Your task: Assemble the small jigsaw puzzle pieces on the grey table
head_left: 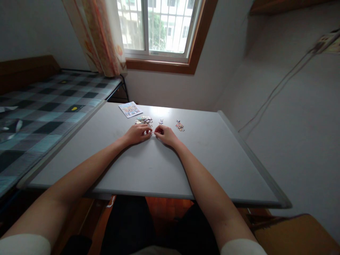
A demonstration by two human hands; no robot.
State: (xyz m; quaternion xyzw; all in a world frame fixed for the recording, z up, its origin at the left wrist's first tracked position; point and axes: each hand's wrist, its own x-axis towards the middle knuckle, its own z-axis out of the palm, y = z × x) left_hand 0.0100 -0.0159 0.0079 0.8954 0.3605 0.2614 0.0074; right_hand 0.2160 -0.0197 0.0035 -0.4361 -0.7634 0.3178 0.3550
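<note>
My left hand (138,134) and my right hand (165,135) rest on the grey table (148,166), fingertips meeting in a pinch around a small puzzle piece (153,132) that I can barely make out. Just beyond the left hand lies a heap of jigsaw pieces (143,120). A tiny cluster of pieces (160,121) sits beyond the right hand, and another small pile of pieces (180,125) lies to its right. A picture card (130,109) lies farther back on the left.
A bed with a checked cover (45,109) touches the table's left edge. Window (159,28) and curtain (98,35) stand behind. A white wall runs along the right, with a cable (276,88) on it. A wooden seat (294,233) is at lower right.
</note>
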